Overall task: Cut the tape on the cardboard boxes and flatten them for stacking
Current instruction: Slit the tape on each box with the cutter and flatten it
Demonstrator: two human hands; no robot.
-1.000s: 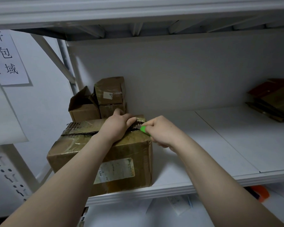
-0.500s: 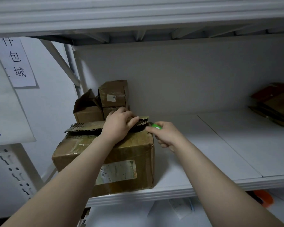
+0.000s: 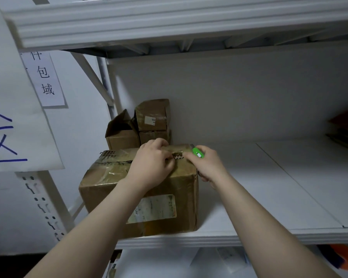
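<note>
A large taped cardboard box (image 3: 117, 183) with a shipping label on its front stands at the left front of the white shelf (image 3: 269, 199). My left hand (image 3: 151, 167) lies on the box top and grips the raised top flap near its right end. My right hand (image 3: 208, 167) grips a small green box cutter (image 3: 198, 153) at the top right corner of the box, its tip against the flap. The flap's torn corrugated edge shows between my two hands.
Three smaller brown boxes (image 3: 141, 125) sit stacked behind the big box against the back wall. Flattened cardboard (image 3: 346, 129) lies at the far right of the shelf. Paper signs (image 3: 46, 79) hang on the left upright. An orange object (image 3: 344, 255) lies on the shelf below.
My right hand with the green cutter has moved back in toward the box's top right corner. My left hand has slid slightly along the flap, which lies lower now.
</note>
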